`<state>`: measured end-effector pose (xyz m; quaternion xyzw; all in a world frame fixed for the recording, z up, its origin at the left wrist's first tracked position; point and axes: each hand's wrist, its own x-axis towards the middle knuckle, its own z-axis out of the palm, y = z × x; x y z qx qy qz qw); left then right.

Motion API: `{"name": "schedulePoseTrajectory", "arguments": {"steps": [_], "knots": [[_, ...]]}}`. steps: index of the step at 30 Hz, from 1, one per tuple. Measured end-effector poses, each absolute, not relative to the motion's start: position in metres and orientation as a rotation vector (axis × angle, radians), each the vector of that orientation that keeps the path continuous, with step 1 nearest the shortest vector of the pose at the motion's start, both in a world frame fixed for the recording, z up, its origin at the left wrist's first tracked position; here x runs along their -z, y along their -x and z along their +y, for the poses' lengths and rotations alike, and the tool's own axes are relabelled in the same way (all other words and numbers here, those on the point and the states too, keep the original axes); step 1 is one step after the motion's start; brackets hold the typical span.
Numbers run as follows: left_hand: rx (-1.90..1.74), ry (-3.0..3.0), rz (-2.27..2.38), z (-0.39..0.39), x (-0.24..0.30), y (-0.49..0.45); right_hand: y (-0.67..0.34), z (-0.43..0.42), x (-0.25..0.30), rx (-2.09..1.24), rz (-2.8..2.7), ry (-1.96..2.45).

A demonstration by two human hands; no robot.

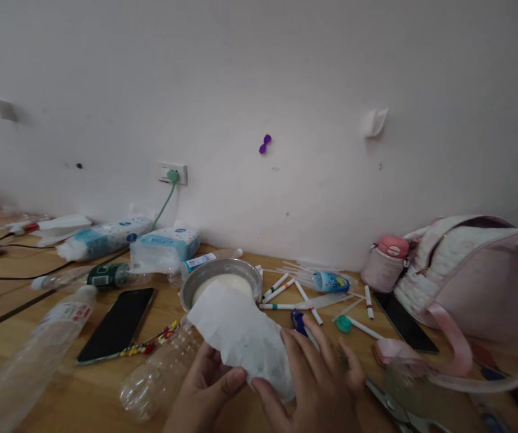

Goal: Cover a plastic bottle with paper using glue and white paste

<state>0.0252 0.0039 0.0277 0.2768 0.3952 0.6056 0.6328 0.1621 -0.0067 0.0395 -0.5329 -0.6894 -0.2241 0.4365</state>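
Note:
Both of my hands hold a white paper tissue (241,334) wrapped around something I cannot make out, low in the middle of the view. My left hand (205,388) grips it from below with the thumb on the paper. My right hand (319,382) lies over its right end, fingers curled on it. Just behind stands a metal bowl (196,284) with white liquid. A clear empty plastic bottle (160,370) lies beside my left hand.
On the wooden table lie a black phone (117,325), a beaded strap (151,343), clear bottles (29,361), tissue packs (164,246), several markers (286,294), a teal cap (344,324), a second phone (405,322), scissors (394,409) and a pink bag (475,276). A wall stands behind.

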Motion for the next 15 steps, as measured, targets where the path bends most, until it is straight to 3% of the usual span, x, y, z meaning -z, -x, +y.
{"name": "schedulePoseTrajectory", "arguments": {"steps": [15], "knots": [[-1.358,-0.487,0.748,-0.0045,-0.0228,-0.0222,-0.1632,-0.0131,-0.0497,0.702,-1.708,1.238]]}}
